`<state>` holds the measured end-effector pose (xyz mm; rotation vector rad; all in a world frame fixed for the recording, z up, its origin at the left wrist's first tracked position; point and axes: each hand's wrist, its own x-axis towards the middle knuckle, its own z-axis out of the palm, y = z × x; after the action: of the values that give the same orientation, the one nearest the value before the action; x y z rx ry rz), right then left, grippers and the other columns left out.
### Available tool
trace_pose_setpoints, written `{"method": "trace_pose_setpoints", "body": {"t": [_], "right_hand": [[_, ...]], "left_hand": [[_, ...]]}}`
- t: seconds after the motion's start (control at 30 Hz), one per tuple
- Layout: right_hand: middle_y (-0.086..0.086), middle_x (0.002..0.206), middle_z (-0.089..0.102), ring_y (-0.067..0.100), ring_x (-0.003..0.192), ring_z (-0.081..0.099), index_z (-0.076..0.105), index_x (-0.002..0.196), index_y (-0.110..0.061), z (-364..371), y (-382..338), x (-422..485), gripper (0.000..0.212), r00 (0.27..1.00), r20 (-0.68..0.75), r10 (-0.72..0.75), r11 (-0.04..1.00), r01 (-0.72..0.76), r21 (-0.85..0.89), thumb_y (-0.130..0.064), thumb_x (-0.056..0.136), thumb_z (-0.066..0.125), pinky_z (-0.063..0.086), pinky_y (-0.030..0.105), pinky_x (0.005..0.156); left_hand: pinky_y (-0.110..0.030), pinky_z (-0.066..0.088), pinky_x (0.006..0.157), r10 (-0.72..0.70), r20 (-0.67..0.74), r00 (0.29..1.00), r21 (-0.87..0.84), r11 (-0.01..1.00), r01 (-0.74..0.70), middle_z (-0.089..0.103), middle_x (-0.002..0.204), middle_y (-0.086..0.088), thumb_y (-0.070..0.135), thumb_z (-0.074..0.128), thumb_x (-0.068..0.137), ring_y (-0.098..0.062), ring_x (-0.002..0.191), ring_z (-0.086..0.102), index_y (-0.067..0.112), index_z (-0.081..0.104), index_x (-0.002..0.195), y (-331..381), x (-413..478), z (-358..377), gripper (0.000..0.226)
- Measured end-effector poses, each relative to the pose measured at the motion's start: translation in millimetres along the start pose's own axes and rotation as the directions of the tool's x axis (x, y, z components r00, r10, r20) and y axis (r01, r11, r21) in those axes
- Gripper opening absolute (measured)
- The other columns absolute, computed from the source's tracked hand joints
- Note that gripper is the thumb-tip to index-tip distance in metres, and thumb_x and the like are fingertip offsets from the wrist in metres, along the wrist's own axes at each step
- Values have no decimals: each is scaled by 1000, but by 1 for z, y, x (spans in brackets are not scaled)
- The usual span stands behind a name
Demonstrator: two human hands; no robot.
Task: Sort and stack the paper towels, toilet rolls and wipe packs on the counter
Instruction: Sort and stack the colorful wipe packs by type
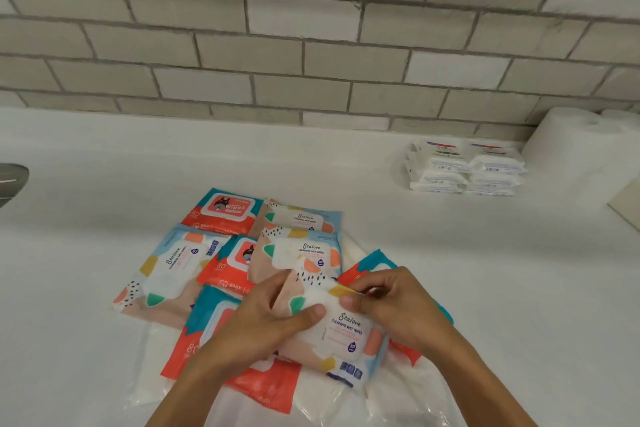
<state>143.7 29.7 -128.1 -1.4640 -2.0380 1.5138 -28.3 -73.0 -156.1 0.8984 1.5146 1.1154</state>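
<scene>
A pastel wipe pack was held at near centre, gripped by the left hand and pinched by the right hand. White packs were stacked far right beside a paper towel roll. Coloured packs were judged unsorted on the counter.

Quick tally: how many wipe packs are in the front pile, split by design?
Stalove packs: 4, one held by the left hand and right hand
Baby packs, red and teal: 4, partly overlapped
Total: 8
</scene>
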Motion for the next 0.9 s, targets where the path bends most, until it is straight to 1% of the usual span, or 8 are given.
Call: {"method": "trace_pose_setpoints", "body": {"t": [0.1, 0.3, 0.4, 0.5, 0.57, 0.63, 0.7, 0.9], "right_hand": [[-5, 80, 75, 24, 61, 72, 78, 84, -25, 5, -8, 1, 5, 996, -31, -80, 995, 82, 58, -27, 80, 78, 60, 44, 61], [0, 91, 74, 16, 45, 67, 78, 87, -20, 20, -23, 12, 9, 994, 12, -109, 990, 107, 92, -25, 79, 80, 44, 23, 38], [-2, 94, 74, 19, 67, 73, 78, 86, -20, 26, -24, 23, 8, 990, 38, -134, 978, 126, 164, -26, 81, 77, 55, 27, 49], [-8, 89, 71, 13, 86, 70, 76, 91, -22, 28, -18, 50, 10, 982, -156, -105, 968, 137, 209, -25, 91, 66, 55, 17, 66], [-8, 92, 67, 2, 76, 64, 66, 102, -17, 29, -12, 71, 14, 966, -251, -67, 992, 91, 83, -28, 95, 59, 48, 8, 55], [-4, 100, 66, 3, 79, 62, 54, 105, -22, 35, -4, 90, 20, 968, -247, -47, 997, 32, -64, -37, 93, 60, 51, 13, 64], [1, 112, 63, 19, 101, 61, 46, 112, -30, 42, 2, 104, 37, 973, -230, -23, 980, -23, -196, -49, 86, 63, 50, 30, 86], [7, 123, 54, 28, 118, 49, 38, 127, -23, 54, -13, 103, 83, 968, -250, 19, 877, -136, -460, -72, 67, 69, 38, 43, 99]], "left_hand": [[-19, 57, 67, -27, 34, 999, -16, 999, 28, 77, 96, 13, 5, 78, 76, -8, 93, 72, 22, 64, 110, 2, -3, -3, 41], [-19, 57, 60, -64, -91, 994, -7, 998, 63, 77, 89, 13, 2, 89, 61, -5, 81, 73, 17, 64, 108, -1, -7, -23, 55], [-22, 57, 60, -69, -185, 980, -22, 998, 66, 77, 88, 11, 6, 91, 57, -3, 77, 73, 20, 62, 104, -1, -12, -29, 56], [-20, 53, 46, -127, -289, 949, -126, 988, 94, 74, 69, 15, 3, 88, 61, -3, 60, 71, 22, 55, 97, -2, -15, -35, 52], [-21, 50, 40, -167, -363, 917, -178, 978, 108, 68, 86, 13, 12, 89, 61, -8, 60, 68, 20, 52, 111, -2, -17, -38, 63], [-25, 51, 41, -207, -428, 880, -201, 971, 130, 58, 99, 8, 21, 91, 59, -14, 68, 67, 25, 41, 131, -6, -15, -41, 87], [-33, 56, 47, -234, -468, 852, -237, 962, 134, 62, 98, 4, 25, 92, 57, -22, 70, 72, 29, 39, 133, -8, -14, -45, 93], [-48, 61, 62, -273, -558, 784, -342, 936, 82, 71, 101, -4, 25, 92, 55, -27, 75, 74, 23, 52, 122, -16, -11, -53, 78]]}}
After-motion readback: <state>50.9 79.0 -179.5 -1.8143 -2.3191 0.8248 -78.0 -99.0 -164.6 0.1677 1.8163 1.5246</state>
